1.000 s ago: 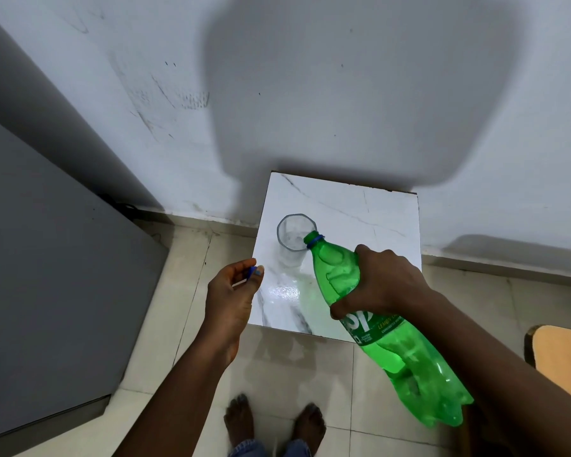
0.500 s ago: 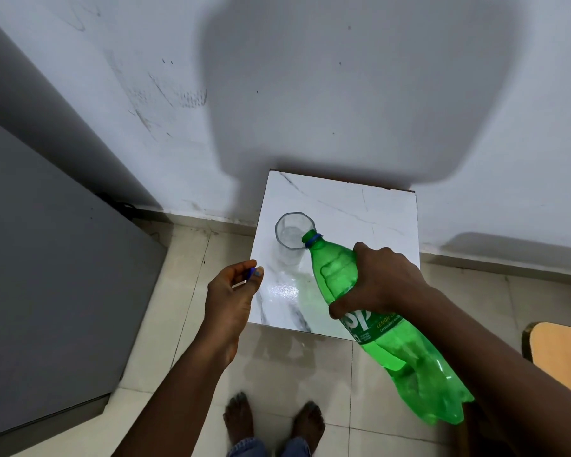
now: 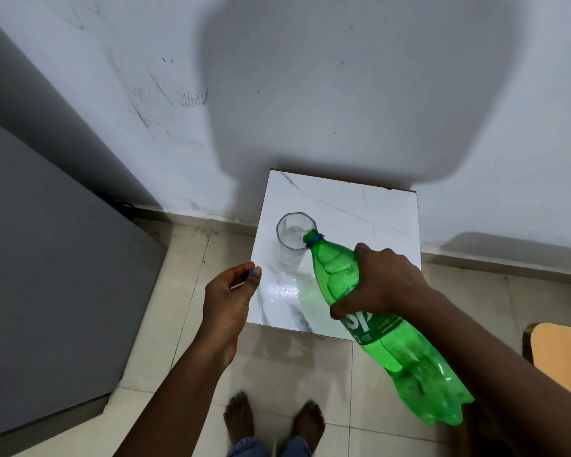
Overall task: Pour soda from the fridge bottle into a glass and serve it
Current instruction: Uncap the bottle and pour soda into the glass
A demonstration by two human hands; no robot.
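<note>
The right hand (image 3: 381,282) is wrapped firmly around the upper body of the green soda bottle (image 3: 370,311), just above its label. The bottle is tilted far over, its base raised toward the lower right, and its open mouth lies at the right side of the rim of the glass (image 3: 293,237). The glass stands upright on the small white marble-pattern table (image 3: 370,206), in the left half of the top and close to the left edge. A little clear liquid seems to be inside the glass; how much, I cannot tell.

The left hand (image 3: 228,300) hovers just beside the left front corner of the table, apart from the glass. Its fingers are curled, and the thumb and forefinger pinch a small blue cap (image 3: 248,274).

The back and right parts of the table top are bare. The back edge of the table is against the white wall (image 3: 310,94). A grey fridge (image 3: 47,275) fills the left side, with a strip of tiled floor (image 3: 185,291) between it and the table. The corner of a wooden seat (image 3: 564,354) shows at the right border. Two bare feet (image 3: 274,420) stand on the tiles in front of the table
</note>
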